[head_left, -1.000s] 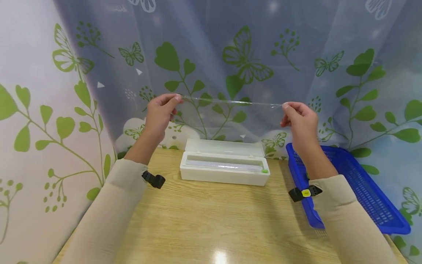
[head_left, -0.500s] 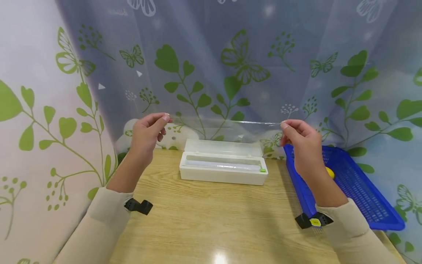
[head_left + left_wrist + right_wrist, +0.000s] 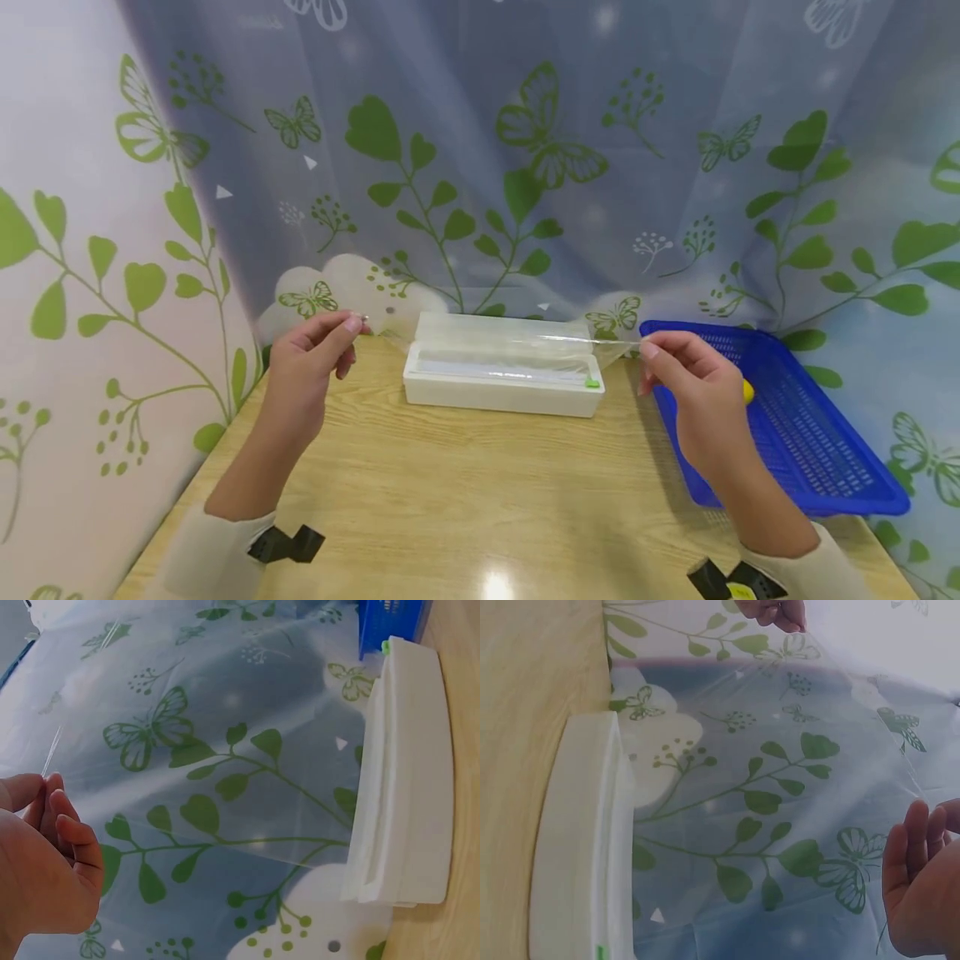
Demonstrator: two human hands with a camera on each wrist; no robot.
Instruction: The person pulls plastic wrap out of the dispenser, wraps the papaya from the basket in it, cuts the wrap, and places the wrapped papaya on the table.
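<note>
Pinching: left hand (image 3: pixel 306 362) and right hand (image 3: pixel 703 392), gripping clear plastic film (image 3: pixel 600 342)
White oblong box (image 3: pixel 502 395): film drawn out, seemingly uncut

Left hand (image 3: pixel 309 357), right hand (image 3: pixel 701 379), clear film (image 3: pixel 536 343) — all lower now.

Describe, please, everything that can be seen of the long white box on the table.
The long white box looks like plastic. Its pale, translucent lid stands open at the back; a green piece sits near the front right corner. Inside lies what looks like a whitish roll. The box rests on the wooden table, left of the blue basket. Clear film stretches across it, perhaps touching it.
</note>
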